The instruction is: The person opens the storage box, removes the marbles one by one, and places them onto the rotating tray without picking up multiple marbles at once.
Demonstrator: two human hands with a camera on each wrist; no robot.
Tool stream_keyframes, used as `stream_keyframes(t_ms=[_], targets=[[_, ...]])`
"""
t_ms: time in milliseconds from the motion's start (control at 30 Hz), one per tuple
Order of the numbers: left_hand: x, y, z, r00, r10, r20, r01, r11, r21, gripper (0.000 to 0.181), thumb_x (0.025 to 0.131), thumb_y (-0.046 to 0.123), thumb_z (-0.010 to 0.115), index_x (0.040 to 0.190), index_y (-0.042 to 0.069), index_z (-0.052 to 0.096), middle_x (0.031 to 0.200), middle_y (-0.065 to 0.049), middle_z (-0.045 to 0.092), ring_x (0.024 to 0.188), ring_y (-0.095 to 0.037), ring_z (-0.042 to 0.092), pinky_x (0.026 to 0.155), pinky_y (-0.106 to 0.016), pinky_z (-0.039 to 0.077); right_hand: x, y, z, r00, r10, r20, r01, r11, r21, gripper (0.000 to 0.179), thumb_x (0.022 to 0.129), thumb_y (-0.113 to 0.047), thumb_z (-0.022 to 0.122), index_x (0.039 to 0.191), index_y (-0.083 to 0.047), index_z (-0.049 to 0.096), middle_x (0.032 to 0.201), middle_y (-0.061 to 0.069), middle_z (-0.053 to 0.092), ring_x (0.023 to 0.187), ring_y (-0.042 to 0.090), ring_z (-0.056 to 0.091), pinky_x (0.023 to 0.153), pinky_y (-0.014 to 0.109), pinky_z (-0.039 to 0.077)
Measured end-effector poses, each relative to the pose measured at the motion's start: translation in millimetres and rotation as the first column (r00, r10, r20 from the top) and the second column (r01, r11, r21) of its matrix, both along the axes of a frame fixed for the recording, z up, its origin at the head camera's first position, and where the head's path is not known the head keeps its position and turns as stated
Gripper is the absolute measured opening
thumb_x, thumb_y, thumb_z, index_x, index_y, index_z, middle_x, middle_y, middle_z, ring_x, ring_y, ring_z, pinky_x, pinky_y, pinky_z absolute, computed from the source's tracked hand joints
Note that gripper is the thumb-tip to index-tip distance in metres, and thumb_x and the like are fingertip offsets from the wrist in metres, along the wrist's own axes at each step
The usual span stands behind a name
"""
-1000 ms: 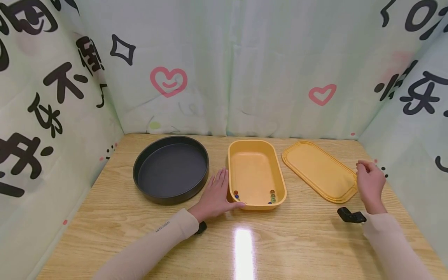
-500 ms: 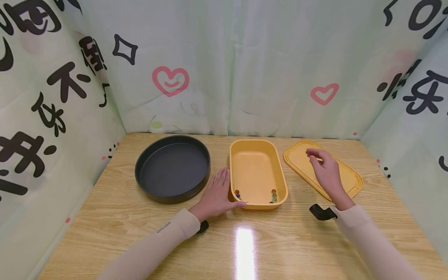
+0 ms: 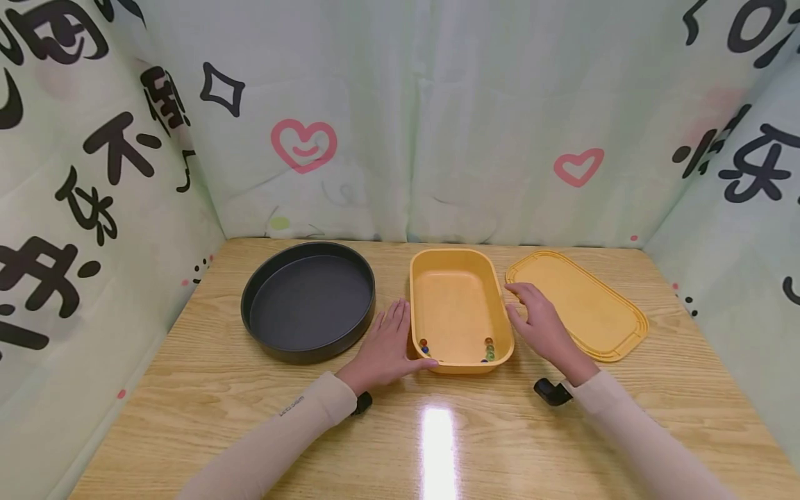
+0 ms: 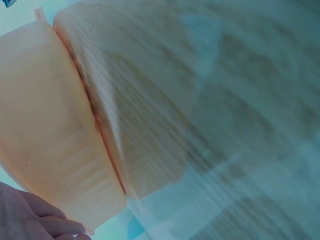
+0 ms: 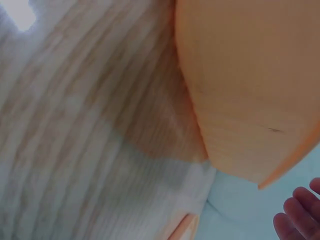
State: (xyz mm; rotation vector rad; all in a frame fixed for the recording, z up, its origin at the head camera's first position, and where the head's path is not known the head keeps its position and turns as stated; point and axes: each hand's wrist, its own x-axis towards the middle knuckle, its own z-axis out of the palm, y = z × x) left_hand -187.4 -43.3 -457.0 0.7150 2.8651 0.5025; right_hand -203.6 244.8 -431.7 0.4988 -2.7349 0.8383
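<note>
Yellow plastic box (image 3: 459,309) sat mid-table toward the back edge, marbles (image 3: 486,350) in its near corners. The left hand (image 3: 385,347) lay flat, fingers straight, against its left wall; the right hand (image 3: 542,326) rested relaxed beside its right wall. A dark round pan (image 3: 309,300) stood left, the lid (image 3: 578,303) right, with bare wood along the near edge.

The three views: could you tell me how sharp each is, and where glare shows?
Head view: sharp, with a bright glare streak on the table near the yellow tub. Left wrist view: soft, smeared wood grain beside the tub. Right wrist view: blurred close-up, with a pale glare patch at top left.
</note>
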Motion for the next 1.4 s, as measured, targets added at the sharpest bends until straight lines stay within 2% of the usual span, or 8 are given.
stream_keyframes(t_ms=[167,300,433,700,933,1100,1300,1400], targets=[[0.0,-0.6,1.7,1.0,-0.003,0.004,0.003,1.0,-0.002,0.11,0.08,0.073,0.046,0.15,0.0,0.004,0.158,-0.017,0.005,0.148,-0.028,0.004,0.118,-0.047,0.011,-6.2,-2.4,-5.6,0.999,0.017,0.033,-0.021,0.995,0.101,0.047,0.093,-0.011,0.053,0.135,0.008,0.041,0.134,0.028,0.043,0.127,0.043,0.04,0.102,0.057,0.035],[0.4,-0.6,2.1,1.0,-0.007,0.003,0.007,1.0,0.002,0.109,0.081,0.072,0.047,0.149,-0.001,0.004,0.158,-0.017,0.006,0.148,-0.029,0.004,0.118,-0.048,0.012,-13.9,-1.3,-8.9,0.999,0.005,0.034,-0.011,0.982,0.187,0.052,0.094,-0.015,0.052,0.138,0.008,0.037,0.138,0.029,0.04,0.129,0.043,0.037,0.105,0.056,0.032],[1.1,0.0,1.4,1.0,-0.013,-0.002,0.013,1.0,0.001,0.109,0.08,0.073,0.046,0.149,-0.001,0.005,0.158,-0.017,0.006,0.147,-0.03,0.006,0.117,-0.048,0.012,-22.9,1.0,-11.0,0.999,0.006,0.033,-0.014,0.965,0.261,0.056,0.094,-0.016,0.052,0.139,0.011,0.033,0.141,0.03,0.037,0.132,0.044,0.034,0.107,0.055,0.03],[1.4,0.3,1.4,1.0,-0.009,-0.003,0.009,1.0,0.007,0.109,0.08,0.072,0.048,0.149,-0.001,0.006,0.158,-0.017,0.006,0.147,-0.03,0.007,0.117,-0.048,0.012,-39.3,3.4,-8.9,0.996,0.036,0.087,-0.067,0.92,0.386,0.062,0.097,-0.023,0.046,0.142,0.014,0.023,0.149,0.032,0.024,0.139,0.045,0.021,0.111,0.057,0.021],[0.0,-0.5,0.3,1.0,-0.012,-0.006,0.012,1.0,0.01,0.109,0.081,0.071,0.048,0.149,-0.001,0.006,0.158,-0.018,0.006,0.147,-0.03,0.006,0.117,-0.048,0.013,-53.6,5.4,-7.5,0.988,0.078,0.134,-0.129,0.889,0.439,0.061,0.099,-0.024,0.041,0.144,0.012,0.019,0.152,0.029,0.019,0.142,0.043,0.015,0.113,0.057,0.015],[0.2,0.0,0.5,1.0,-0.015,-0.002,0.015,1.0,0.015,0.109,0.081,0.072,0.048,0.149,-0.001,0.005,0.158,-0.017,0.006,0.147,-0.03,0.006,0.117,-0.048,0.012,-61.0,6.7,-7.7,0.986,0.084,0.147,-0.144,0.871,0.469,0.062,0.1,-0.024,0.04,0.144,0.012,0.017,0.152,0.028,0.018,0.143,0.042,0.014,0.113,0.057,0.014],[0.5,0.8,-0.6,1.0,-0.015,0.004,0.015,1.0,0.013,0.109,0.081,0.072,0.047,0.15,0.0,0.004,0.158,-0.017,0.005,0.147,-0.029,0.006,0.118,-0.048,0.012,-62.6,7.3,-10.3,0.977,0.079,0.197,-0.16,0.884,0.44,0.061,0.1,-0.021,0.037,0.146,0.011,0.012,0.154,0.027,0.013,0.144,0.041,0.011,0.114,0.057,0.011],[-0.3,0.0,0.3,1.0,-0.02,-0.002,0.02,1.0,0.008,0.109,0.081,0.073,0.046,0.149,-0.001,0.004,0.158,-0.017,0.005,0.147,-0.03,0.006,0.117,-0.048,0.012,-62.7,6.5,-10.8,0.977,0.085,0.196,-0.161,0.894,0.418,0.061,0.1,-0.019,0.036,0.146,0.011,0.011,0.154,0.027,0.012,0.144,0.041,0.011,0.114,0.057,0.011]])
